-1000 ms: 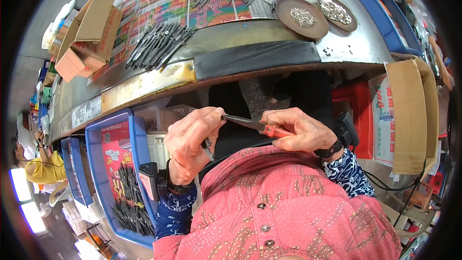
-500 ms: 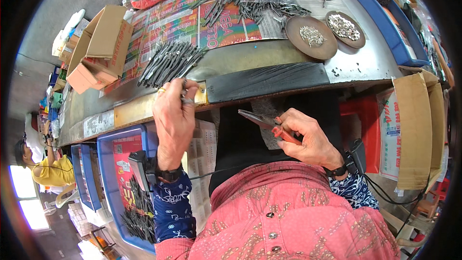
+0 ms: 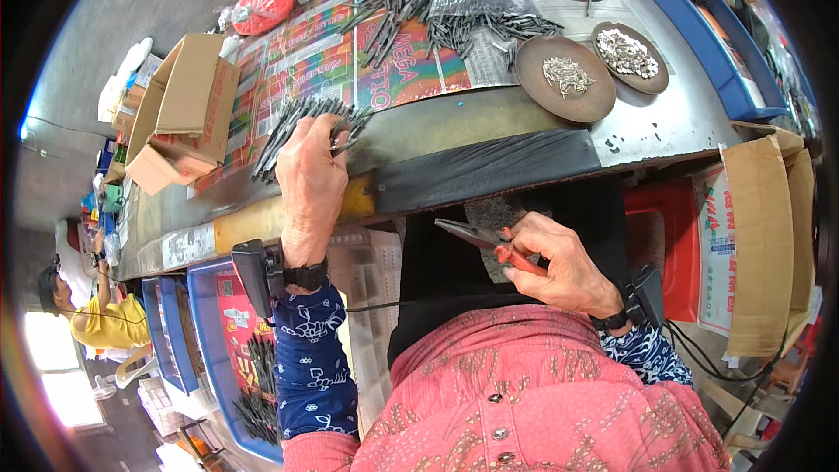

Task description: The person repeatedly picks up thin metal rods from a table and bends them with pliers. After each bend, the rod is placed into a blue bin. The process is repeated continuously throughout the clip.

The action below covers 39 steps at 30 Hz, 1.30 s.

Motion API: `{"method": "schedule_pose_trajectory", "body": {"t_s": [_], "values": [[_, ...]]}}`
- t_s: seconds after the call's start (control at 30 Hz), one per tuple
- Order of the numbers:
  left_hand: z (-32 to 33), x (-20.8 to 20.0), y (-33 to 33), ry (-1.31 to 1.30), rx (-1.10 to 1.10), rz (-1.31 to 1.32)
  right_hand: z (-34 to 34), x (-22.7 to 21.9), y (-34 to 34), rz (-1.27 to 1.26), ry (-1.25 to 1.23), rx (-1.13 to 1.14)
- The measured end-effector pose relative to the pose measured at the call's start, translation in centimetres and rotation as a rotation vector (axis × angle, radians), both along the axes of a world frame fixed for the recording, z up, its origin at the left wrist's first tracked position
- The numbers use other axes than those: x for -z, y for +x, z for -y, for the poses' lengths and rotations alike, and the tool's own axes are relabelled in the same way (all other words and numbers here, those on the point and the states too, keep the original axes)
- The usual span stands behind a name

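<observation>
My left hand (image 3: 313, 164) reaches over a pile of thin black strips (image 3: 284, 133) near the table's front edge. Its fingers are bent together among the strips; what sits between their tips is hidden. Held low in front of my body, my right hand (image 3: 555, 260) grips a pair of pliers (image 3: 517, 255) with red handles. The metal jaws point left, with nothing visible between them.
Two brown dishes of small metal parts, one dish (image 3: 544, 100) nearer, sit at the far right. An open cardboard box (image 3: 188, 96) stands left of the strips. Below the table is a blue crate (image 3: 205, 297). Another cardboard box (image 3: 760, 245) is at right.
My left hand has moved up and away from the table edge, onto the pile of strips. My right hand and the pliers have barely moved.
</observation>
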<state>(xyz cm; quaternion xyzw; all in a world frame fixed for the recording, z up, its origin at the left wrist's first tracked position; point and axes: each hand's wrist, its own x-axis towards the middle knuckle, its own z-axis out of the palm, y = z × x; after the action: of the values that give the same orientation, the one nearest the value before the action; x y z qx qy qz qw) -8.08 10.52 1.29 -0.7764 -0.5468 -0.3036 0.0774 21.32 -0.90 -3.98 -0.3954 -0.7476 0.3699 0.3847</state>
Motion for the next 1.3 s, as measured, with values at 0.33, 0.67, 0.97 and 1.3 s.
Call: {"method": "schedule_pose_trajectory", "body": {"t_s": [0.33,0.67,0.97,1.3], "values": [[-1.3,-0.1,0.4,-0.109,-0.045,-0.072,-0.2,0.8,0.3,-0.002,-0.001,0.008],[-1.4,0.3,0.5,-0.154,-0.086,-0.04,-0.1,0.1,0.5,-0.002,-0.032,-0.041],[-0.7,-0.4,1.1,-0.205,-0.1,0.232,0.4,-0.5,0.4,-0.027,0.016,0.001],[-0.6,0.2,0.4,-0.134,-0.042,0.269,1.0,-1.4,-0.4,-0.02,0.09,0.012]]}}
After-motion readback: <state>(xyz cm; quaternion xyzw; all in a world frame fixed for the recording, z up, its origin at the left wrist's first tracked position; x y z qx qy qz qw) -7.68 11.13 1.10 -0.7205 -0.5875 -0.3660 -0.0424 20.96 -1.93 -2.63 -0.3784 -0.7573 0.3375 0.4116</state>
